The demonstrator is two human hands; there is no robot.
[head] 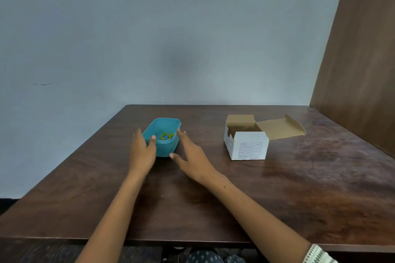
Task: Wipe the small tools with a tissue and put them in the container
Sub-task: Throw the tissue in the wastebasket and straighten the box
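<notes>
A teal plastic container (168,147) stands open on the brown table (213,203), left of centre. Small tools (165,136), yellow-green and blue, lie inside it; their shapes are too small to make out. My left hand (142,151) lies against the container's left wall with straight fingers, its thumb resting on the near-left rim. On the other side, my right hand (190,156) has its fingers spread and straight. Its fingertips touch the right wall and its thumb is at the front corner. No tissue shows in either hand.
A white cardboard box (245,145) with its flaps open stands to the right of the container. A brown wooden panel (363,70) rises along the table's right edge, and a pale wall stands behind. The table's left edge runs diagonally near my left arm.
</notes>
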